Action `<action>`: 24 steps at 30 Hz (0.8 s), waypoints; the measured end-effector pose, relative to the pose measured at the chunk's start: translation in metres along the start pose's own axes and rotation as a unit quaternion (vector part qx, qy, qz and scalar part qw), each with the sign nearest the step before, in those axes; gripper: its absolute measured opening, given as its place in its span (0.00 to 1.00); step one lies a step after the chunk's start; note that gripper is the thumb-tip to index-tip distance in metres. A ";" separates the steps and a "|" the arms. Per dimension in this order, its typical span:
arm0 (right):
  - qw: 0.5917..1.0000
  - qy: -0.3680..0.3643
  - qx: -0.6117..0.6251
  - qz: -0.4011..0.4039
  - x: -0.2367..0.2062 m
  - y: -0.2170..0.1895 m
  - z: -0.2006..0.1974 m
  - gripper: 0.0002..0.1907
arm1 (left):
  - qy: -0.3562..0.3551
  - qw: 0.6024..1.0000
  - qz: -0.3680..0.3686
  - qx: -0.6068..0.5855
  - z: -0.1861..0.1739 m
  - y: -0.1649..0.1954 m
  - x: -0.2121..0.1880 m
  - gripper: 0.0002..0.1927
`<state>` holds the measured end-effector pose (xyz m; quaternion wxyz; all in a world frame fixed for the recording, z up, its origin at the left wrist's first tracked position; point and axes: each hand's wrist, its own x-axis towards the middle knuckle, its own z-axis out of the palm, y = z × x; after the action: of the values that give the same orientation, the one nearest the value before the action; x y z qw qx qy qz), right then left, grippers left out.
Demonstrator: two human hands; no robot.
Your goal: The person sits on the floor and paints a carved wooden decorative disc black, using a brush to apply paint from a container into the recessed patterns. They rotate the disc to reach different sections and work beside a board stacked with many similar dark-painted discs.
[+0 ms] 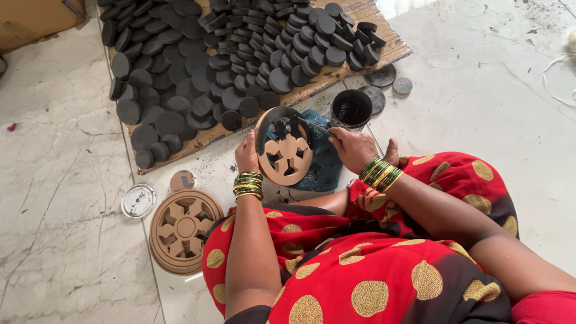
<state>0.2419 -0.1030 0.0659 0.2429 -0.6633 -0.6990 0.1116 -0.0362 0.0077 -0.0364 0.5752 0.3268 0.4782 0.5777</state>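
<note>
Cutout wooden disc (284, 150) stands tilted on edge just left of the black paint tin (351, 109), gripped at its left rim by the left hand (246, 157); the right hand (353, 148), nearer the tin, pinches a brush (312, 125) against the disc's half-blackened face.

Red sari (360, 282) (gold dots), green-gold bangles (380, 174) on wrists.

The head camera looks steeply down from close above the lap onto the marble floor (60, 198) ahead.
</note>
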 end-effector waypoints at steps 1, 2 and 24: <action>1.000 -0.001 0.000 -0.001 -0.001 0.004 -0.001 0.15 | 0.003 1.000 0.014 0.006 -0.002 0.000 0.002 0.19; 1.000 -0.003 0.000 -0.003 -0.001 0.007 -0.001 0.15 | 0.007 0.999 0.029 0.012 -0.004 0.002 0.003 0.19; 0.999 -0.042 -0.026 -0.003 -0.006 0.012 0.007 0.16 | -0.030 0.986 -0.154 -0.064 -0.008 0.013 0.001 0.22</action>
<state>0.2494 -0.1068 0.0530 0.1967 -0.6621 -0.7130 0.1204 -0.0484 0.0092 -0.0277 0.6907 0.2290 0.4678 0.5017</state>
